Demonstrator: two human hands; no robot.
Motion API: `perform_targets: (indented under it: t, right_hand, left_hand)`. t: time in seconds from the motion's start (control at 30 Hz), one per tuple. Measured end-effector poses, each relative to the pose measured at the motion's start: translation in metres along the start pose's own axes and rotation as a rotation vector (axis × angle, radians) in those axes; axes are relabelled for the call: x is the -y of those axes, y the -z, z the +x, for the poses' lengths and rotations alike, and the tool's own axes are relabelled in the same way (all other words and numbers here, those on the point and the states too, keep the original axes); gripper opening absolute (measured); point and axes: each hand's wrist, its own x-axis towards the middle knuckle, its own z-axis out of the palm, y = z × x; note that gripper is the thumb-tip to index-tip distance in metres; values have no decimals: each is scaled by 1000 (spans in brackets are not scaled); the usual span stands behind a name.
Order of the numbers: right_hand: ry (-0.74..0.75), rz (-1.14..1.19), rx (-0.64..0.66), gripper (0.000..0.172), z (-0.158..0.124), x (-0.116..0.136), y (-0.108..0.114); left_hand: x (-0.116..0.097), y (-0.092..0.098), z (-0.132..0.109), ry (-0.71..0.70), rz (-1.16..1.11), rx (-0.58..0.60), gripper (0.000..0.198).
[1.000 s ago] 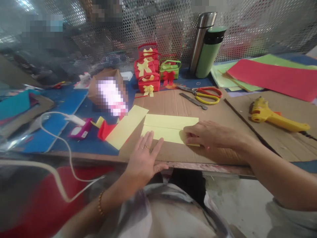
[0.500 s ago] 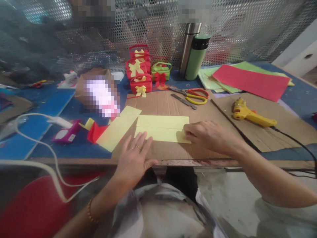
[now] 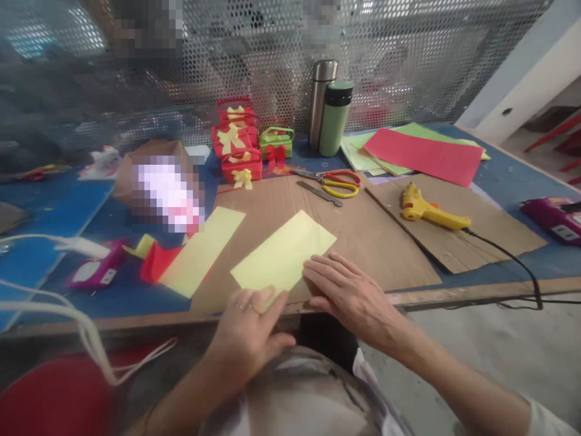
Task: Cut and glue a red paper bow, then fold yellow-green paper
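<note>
Far left there's a purple box (image 3: 93, 272) and a white cable (image 3: 68, 303) on the blue table (image 3: 54, 212), then a yellow strip (image 3: 202, 249) lying flat. Left hand (image 3: 247, 330) is at the near table edge, fingers curled, pinching the near corner of the folded yellow paper (image 3: 284, 253), which sits tilted on the cardboard (image 3: 363, 230). Right hand (image 3: 351, 293) lies flat, fingers spread, touching the paper's right edge. Scissors (image 3: 333, 180) behind, glue gun (image 3: 426, 209) further right.
</note>
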Motion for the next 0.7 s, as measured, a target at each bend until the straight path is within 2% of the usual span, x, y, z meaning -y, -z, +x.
perform_targets:
  t: [0.13,0.23,0.3,0.4,0.53,0.6,0.7]
  right_hand:
    - [-2,-45,-66,25,-5,-10,9]
    - [-29,-113,-69,22,0,-12,12]
    - [-54,-167,-87,23,4,-10,10]
    - [-50,-166,-90,20,10,-4,3]
    - [10,-6,1,14,17,4,-9]
    - [15,42,20,13,19,5,-11]
    - [20,59,51,12,21,6,-8]
  left_hand:
    - [0,15,22,-122,-294,55,39]
    - [18,19,44,-180,-199,11,32]
    - [31,15,53,-227,-158,80,33]
    - [41,6,53,-198,-126,124,33]
    - [40,0,36,-106,-8,86,33]
    - [38,2,30,-82,40,103,42]
    - [35,9,27,-81,47,199,77]
